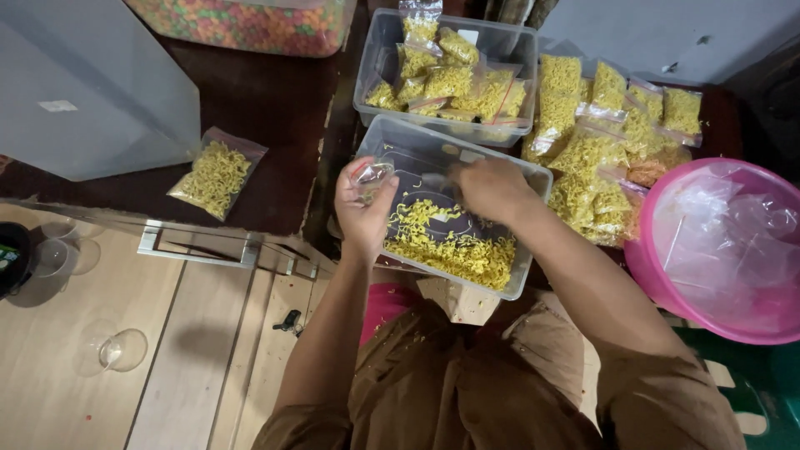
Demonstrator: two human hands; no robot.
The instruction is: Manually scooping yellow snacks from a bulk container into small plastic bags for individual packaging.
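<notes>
L hand (363,208) closed on small clear bag (372,177), held open over near clear tub (400,137). R hand (493,190) down in same tub, fingers curled, blurred; can't tell if pinching yellow noodle snack (454,246). Far tub (379,62) w/ filled bags behind. More filled bags (612,158) piled right, beside pink basin (646,258). One filled bag (215,175) alone on counter (275,108), left.

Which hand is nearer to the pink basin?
Right. The right hand is over the noodle tub, on the side toward the pink basin. The left hand, holding a small clear bag, is at the tub's far side.
</notes>
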